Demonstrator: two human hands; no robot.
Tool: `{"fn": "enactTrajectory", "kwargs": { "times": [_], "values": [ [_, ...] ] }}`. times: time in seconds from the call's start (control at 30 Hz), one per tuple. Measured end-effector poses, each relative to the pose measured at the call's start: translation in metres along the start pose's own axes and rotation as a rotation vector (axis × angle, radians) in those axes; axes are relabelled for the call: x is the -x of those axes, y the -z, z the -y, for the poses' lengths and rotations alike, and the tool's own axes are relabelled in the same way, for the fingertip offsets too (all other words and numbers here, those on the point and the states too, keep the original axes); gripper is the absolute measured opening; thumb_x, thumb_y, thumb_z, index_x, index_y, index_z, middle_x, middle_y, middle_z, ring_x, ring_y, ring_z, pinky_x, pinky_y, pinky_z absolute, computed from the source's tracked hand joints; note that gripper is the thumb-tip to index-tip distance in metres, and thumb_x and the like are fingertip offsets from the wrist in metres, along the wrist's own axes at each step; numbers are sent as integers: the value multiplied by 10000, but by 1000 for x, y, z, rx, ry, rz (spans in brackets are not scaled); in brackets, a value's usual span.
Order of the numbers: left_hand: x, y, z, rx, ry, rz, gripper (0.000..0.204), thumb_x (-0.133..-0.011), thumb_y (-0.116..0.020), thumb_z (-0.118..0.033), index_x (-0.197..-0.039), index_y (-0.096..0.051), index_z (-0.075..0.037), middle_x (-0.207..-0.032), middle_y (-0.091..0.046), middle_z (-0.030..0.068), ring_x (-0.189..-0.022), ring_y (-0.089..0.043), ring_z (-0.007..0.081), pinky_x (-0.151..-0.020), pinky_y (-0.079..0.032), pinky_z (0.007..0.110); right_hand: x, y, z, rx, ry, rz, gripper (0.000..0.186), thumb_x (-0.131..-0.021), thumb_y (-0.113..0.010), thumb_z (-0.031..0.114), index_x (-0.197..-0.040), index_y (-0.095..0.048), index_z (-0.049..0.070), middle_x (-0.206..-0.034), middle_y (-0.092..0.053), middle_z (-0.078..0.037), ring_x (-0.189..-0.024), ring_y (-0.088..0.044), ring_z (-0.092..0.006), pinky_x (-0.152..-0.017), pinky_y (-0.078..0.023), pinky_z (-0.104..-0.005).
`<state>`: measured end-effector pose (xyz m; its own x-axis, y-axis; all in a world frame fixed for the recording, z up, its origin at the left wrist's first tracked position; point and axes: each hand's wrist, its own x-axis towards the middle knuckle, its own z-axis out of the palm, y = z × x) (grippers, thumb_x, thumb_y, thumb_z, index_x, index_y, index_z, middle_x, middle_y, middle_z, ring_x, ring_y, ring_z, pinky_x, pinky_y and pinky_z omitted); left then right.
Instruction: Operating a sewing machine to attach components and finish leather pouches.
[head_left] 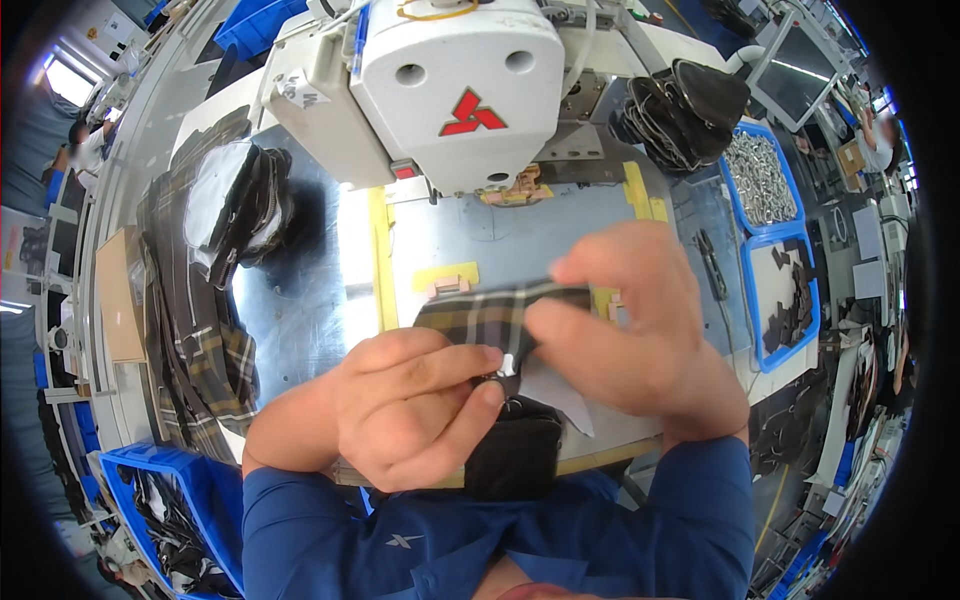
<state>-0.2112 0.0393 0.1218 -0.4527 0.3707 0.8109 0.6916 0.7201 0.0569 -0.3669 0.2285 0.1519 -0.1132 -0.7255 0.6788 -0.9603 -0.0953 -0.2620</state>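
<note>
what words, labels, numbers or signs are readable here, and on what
White machine head: red three-part emblem, no words.
Side casing: label with dark marks, too small to read.
Blue shirt: pale logo mark, no readable words.
Background: too small or blurred to read.

Cloth (455, 325): brown-and-grey plaid, pale stripes. Machine head (440, 60): white. Emblem (473, 113): red. Strips (384, 260): yellow. Trays (815, 330): blue.

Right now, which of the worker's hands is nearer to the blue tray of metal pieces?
Right. The right hand is at the right side of the plaid cloth, left of the tray; the left hand is farther left.
</note>
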Motion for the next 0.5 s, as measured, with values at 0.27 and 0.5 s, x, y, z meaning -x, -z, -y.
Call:
{"fn": "enactTrajectory", "kwargs": {
  "times": [0.27, 0.5],
  "values": [
    [-3, -9, -5, -89, -85, -77, 116, -761, -759, 34, -875, -744, 27, -824, -612, 71, -853, -751, 254, -734, -570, 319, 5, 1, 2, -26, 226, 72, 246, -730, -779, 97, -966, -767, 30, -1017, -767, -97, -902, -705, -242, -710, -549, -360],
    [-1, -8, -6, -1, -66, -53, 97, -793, -749, 76, -883, -737, 44, -841, -605, 85, -877, -748, 281, -765, -592, 383, 10, -12, -6, -13, 310, -39, 234, -702, -786, 73, -927, -764, 14, -955, -757, -84, -828, -687, -238, -657, -516, -344]
  ]
}}
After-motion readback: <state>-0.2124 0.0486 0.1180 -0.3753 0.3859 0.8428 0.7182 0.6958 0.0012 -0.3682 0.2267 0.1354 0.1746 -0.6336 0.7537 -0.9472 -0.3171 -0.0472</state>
